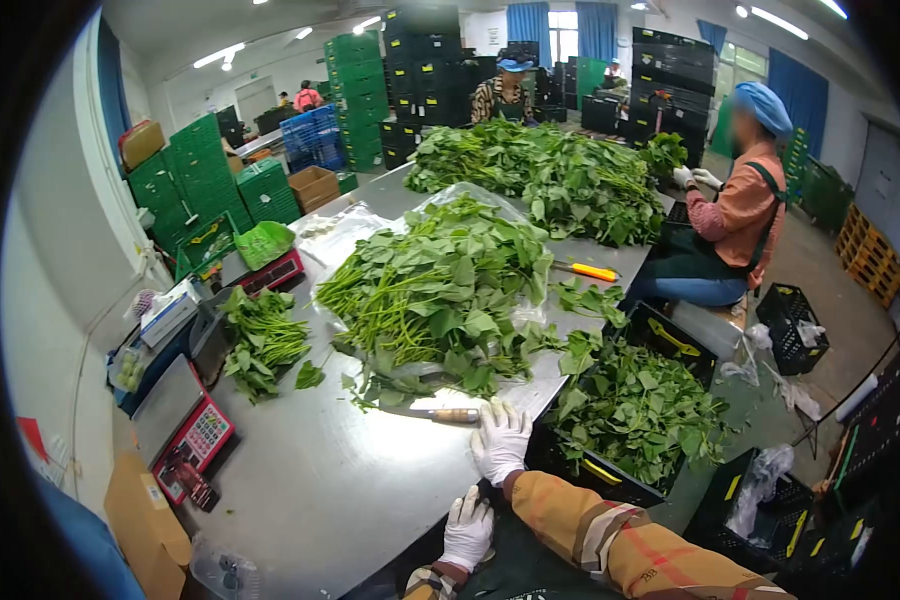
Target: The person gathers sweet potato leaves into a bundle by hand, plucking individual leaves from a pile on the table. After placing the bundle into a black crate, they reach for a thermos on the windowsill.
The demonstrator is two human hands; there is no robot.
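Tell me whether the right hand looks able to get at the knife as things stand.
Probably yes: the right hand is right by the knife handle, fingers extended, and nothing visible blocks the way.

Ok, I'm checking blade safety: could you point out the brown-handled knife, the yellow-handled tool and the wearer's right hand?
Brown-handled knife point(454, 415): head view, on its handle.
Yellow-handled tool point(593, 271): head view, on its handle.
Wearer's right hand point(502, 438): head view, on the back of the glove.

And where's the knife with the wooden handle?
In the head view, the knife lies on the metal table, just left of the person's gloved right hand, by the near edge of the big leafy pile.
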